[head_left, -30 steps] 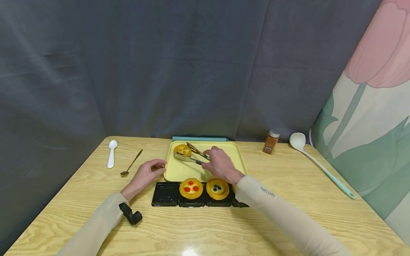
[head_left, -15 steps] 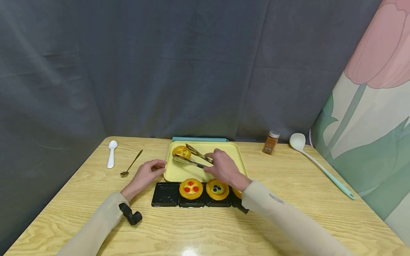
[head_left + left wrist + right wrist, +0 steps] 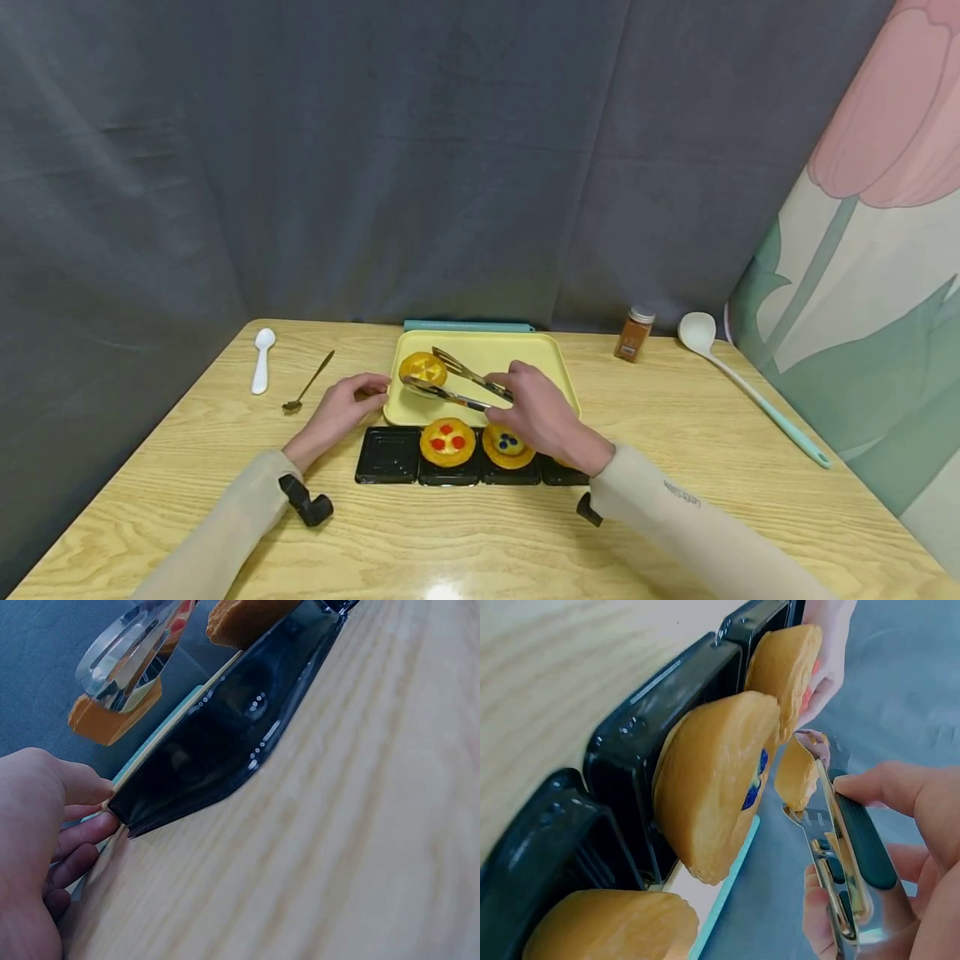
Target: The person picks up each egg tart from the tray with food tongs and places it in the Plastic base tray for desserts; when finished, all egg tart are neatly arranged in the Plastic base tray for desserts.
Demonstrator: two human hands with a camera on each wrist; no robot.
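A yellow tart sits clamped in metal tongs over the yellow tray's far-left corner, gripped by the right hand. The left hand, fingers loosely curled, touches the tray's left edge beside the empty black holder. Two tarts fill the near holders.

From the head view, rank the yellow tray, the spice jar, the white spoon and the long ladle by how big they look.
1. yellow tray
2. long ladle, thin, yet reaching nearly as far as the tray
3. white spoon
4. spice jar, close to the spoon in length but stouter, so the last two are unsure.
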